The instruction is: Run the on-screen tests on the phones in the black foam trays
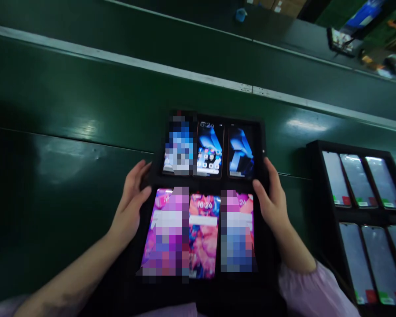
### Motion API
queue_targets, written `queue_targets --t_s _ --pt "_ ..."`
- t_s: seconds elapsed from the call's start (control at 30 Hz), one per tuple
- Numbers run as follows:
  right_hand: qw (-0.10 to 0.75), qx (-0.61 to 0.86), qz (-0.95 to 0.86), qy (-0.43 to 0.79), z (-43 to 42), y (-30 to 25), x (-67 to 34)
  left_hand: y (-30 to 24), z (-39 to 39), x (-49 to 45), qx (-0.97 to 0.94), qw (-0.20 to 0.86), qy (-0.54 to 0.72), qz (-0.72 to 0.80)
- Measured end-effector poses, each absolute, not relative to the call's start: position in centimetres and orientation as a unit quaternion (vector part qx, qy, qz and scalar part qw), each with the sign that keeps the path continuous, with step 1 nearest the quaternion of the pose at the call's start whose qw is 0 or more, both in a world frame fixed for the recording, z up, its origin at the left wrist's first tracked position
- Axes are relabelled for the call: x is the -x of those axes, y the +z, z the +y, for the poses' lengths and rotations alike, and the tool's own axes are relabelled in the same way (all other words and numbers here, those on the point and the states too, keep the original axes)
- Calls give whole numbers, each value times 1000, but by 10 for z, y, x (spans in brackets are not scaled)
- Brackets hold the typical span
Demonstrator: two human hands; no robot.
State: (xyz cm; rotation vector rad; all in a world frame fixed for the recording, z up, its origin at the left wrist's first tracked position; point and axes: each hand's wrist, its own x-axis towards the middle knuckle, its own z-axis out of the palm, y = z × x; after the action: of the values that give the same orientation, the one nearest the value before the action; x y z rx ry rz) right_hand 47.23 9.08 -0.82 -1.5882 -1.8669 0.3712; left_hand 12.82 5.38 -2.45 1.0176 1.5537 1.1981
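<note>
A black tray (263, 132) lies on the dark green surface in front of me, holding two rows of lit smartphones. The far row has blue screens (210, 149); the near row has pink and orange screens (203, 235). My left hand (132, 196) grips the tray's left edge, thumb over the rim and fingers curled along the side. My right hand (272, 198) grips the right edge the same way. Both forearms reach in from the bottom of the view.
A second black tray (313, 185) with several dark-screened phones carrying small red and green tabs stands at the right. A pale rail (158, 68) runs across the green belt behind. Cluttered items sit at the far top right.
</note>
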Motion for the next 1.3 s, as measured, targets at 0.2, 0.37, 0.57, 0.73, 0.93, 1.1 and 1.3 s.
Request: queue_targets --t_s 0.2,0.37,0.57,0.73,0.93,1.1,1.3 --pt "294 507 -811 10 88 26 -449 -33 76 -124 -471 476 493 555" --pt "177 351 -914 97 18 49 -412 -32 24 -103 -591 461 372 548" --pt "175 486 -856 36 9 34 -420 -33 7 -105 -654 356 312 590" --pt "253 506 -824 32 -6 38 -448 -33 36 -120 -558 375 419 610" --pt "238 529 -813 45 -28 26 -453 -24 27 -116 -499 482 450 563" --pt "223 585 -780 -13 -21 21 -452 -18 7 -110 -433 532 445 576" --pt "235 519 -822 2 -20 37 -445 -20 -9 -104 -516 491 371 596"
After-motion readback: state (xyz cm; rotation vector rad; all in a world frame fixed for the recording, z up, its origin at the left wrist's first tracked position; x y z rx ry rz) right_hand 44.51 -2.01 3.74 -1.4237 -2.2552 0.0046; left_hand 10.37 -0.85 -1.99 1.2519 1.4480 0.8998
